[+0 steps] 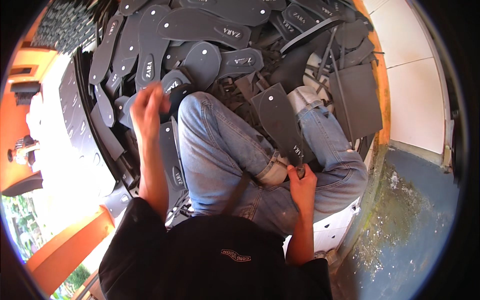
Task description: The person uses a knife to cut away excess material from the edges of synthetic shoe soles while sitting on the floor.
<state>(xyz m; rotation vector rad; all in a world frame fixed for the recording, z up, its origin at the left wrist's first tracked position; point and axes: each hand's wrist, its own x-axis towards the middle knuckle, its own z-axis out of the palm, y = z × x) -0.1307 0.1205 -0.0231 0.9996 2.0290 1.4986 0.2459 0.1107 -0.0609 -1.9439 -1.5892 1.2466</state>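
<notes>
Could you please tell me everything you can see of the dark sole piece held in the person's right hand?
The sole piece is a flat, dark grey, shoe-shaped cutout, seemingly rubbery sheet, with a small pale dot near its wide end. It stands tilted over the jeans-clad knee, its narrow end pinched in the right hand, wide end toward the pile.

Daylight is pouring in from the left, blowing out the floor (pixel 60 165) there to plain white, while the dark soles (pixel 200 25) are sitting in softer shade. The left hand (pixel 148 107) is smearing with motion blur. Straight edges are bending toward the black fisheye rim
</notes>
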